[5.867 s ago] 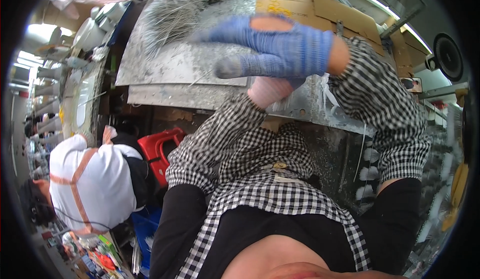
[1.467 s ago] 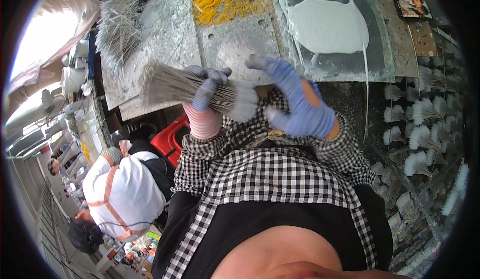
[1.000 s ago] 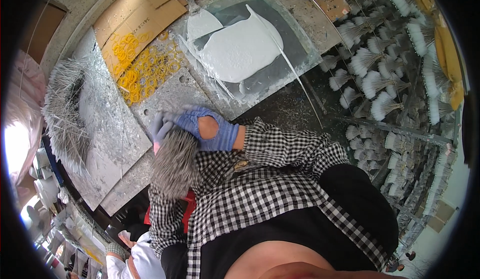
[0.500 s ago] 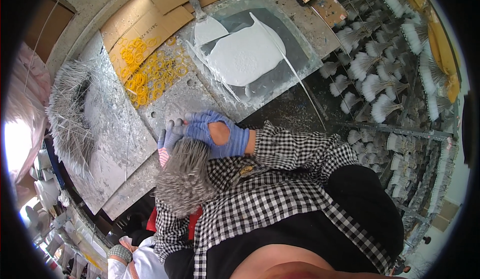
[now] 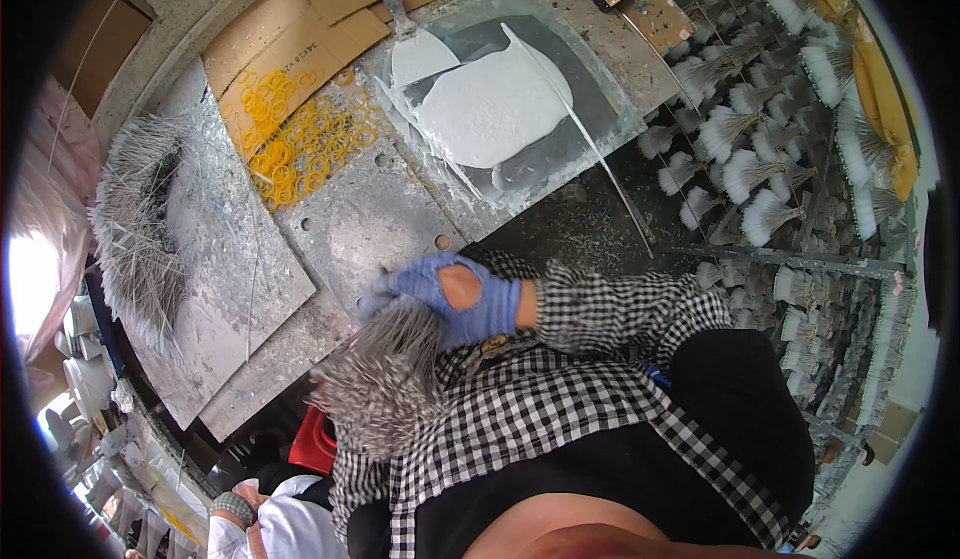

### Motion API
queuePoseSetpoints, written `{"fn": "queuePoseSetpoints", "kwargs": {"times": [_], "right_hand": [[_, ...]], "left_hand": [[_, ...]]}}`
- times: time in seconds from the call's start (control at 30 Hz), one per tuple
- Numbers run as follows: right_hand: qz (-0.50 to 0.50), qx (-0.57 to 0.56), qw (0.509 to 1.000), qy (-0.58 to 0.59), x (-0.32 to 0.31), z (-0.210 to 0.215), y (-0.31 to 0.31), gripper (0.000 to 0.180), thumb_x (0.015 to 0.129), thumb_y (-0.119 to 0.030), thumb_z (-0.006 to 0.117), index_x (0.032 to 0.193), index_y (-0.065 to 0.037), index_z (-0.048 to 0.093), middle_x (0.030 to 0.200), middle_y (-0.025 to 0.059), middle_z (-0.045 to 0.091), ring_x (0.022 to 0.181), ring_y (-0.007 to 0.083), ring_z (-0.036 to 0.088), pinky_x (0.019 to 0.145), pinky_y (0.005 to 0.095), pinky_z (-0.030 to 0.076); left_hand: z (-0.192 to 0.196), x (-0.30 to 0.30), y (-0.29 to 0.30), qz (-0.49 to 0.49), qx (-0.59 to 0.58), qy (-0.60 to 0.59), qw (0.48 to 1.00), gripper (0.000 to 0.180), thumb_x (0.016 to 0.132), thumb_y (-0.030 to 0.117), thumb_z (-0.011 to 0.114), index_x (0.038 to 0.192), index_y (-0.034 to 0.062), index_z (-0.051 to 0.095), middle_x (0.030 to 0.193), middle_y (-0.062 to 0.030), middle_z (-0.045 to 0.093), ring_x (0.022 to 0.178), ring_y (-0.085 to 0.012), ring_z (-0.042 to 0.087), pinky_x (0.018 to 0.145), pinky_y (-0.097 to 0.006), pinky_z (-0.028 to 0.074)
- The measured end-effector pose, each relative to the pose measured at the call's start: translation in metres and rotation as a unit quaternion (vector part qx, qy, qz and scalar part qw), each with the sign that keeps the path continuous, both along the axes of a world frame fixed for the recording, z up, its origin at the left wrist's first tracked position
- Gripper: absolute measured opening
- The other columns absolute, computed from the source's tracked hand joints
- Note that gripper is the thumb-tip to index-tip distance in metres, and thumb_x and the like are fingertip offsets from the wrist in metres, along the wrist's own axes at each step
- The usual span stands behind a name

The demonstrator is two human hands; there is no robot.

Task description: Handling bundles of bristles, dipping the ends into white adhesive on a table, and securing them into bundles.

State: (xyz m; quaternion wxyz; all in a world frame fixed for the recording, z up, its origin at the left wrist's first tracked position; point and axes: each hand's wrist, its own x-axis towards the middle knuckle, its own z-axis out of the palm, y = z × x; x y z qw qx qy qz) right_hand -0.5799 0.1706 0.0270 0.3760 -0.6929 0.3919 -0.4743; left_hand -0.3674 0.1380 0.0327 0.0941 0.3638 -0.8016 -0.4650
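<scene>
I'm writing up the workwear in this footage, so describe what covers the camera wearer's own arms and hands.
The right hand wears a blue knit glove with a round opening on its back. A black-and-white checked oversleeve covers the right forearm, below a black upper sleeve. A similar checked sleeve shows on the left arm; the left hand is too hidden to describe.

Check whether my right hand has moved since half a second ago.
Yes, the right hand has shifted nearer you and slightly right, away from the yellow rings.
</scene>
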Motion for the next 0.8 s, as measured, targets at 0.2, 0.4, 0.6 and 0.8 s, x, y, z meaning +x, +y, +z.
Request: {"fn": "queuePoseSetpoints", "kwargs": {"times": [0.2,0.4,0.6,0.8], "right_hand": [[0.126,0.425,0.897,0.011,0.008,0.006,0.039,0.069,0.068,-0.042,0.084,0.124,-0.007,0.063,0.108,0.0166,0.07,0.099,0.0283,0.067,0.092,0.0373,0.052],[0.117,0.542,0.831,-0.026,0.012,-0.039,0.05,0.07,0.07,-0.044,0.085,0.12,0.0,0.063,0.106,0.017,0.072,0.095,0.0282,0.068,0.09,0.0366,0.054],[0.062,0.599,0.766,-0.225,0.017,-0.036,0.059,0.059,0.077,-0.026,0.086,0.124,0.0,0.06,0.102,0.0109,0.071,0.081,0.022,0.07,0.075,0.0338,0.06],[-0.01,0.567,0.769,-0.295,0.025,-0.032,0.056,0.059,0.082,-0.027,0.083,0.127,-0.001,0.054,0.095,0.01,0.07,0.075,0.0192,0.069,0.062,0.0303,0.06]], "left_hand": [[-0.001,0.009,0.06,0.235,0.475,0.17,0.831,0.059,0.09,0.025,0.078,0.134,-0.0034,0.052,0.126,-0.0109,0.065,0.116,-0.0192,0.061,0.104,-0.034,0.046],[0.001,0.016,0.053,0.33,0.549,0.15,0.753,0.042,0.086,0.016,0.075,0.12,-0.0027,0.062,0.111,-0.0098,0.069,0.096,-0.0207,0.068,0.083,-0.033,0.058],[-0.032,0.028,0.067,0.327,0.409,0.106,0.845,0.031,0.084,0.011,0.072,0.111,-0.0019,0.064,0.097,-0.0084,0.071,0.08,-0.0181,0.07,0.066,-0.03,0.057],[-0.065,0.012,0.07,0.295,0.149,0.115,0.937,0.027,0.089,0.017,0.076,0.108,0.0024,0.063,0.082,-0.0052,0.069,0.067,-0.0165,0.065,0.06,-0.031,0.053]]}}
